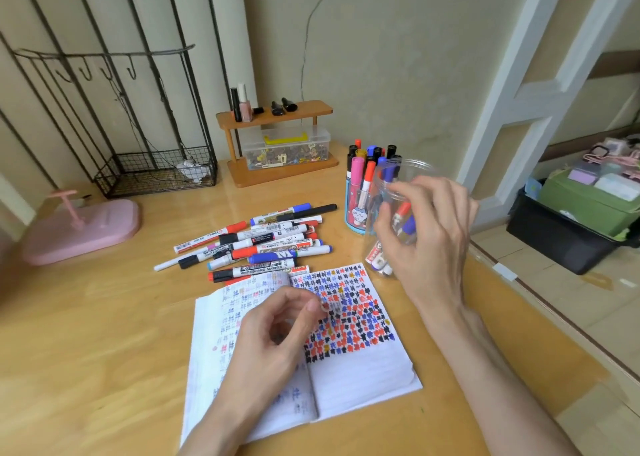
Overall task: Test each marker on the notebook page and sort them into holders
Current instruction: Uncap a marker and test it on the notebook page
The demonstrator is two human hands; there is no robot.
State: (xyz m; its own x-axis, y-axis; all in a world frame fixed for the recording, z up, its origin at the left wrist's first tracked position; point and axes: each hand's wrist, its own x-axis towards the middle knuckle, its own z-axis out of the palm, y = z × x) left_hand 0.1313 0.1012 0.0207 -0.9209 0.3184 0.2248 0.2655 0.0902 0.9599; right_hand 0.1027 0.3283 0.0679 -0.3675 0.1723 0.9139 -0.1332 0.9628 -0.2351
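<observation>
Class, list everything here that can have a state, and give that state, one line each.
White paper notebook: open, right page partly filled with coloured marks.
Clear plastic jar: tilted, partly filled.
Blue cartoon pen holder: upright, full.
Loose whiteboard markers: capped, lying heaped.
Left hand: empty, resting on notebook.
Right hand: grip round jar.

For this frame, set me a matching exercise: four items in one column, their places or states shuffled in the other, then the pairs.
Column 1
1. clear jar
2. blue cup
3. loose markers
4. notebook

Column 2
A. lying in a heap on the table
B. open, under the left hand
C. gripped by the right hand
D. standing upright, full of markers

Pairs: 1-C, 2-D, 3-A, 4-B
</observation>
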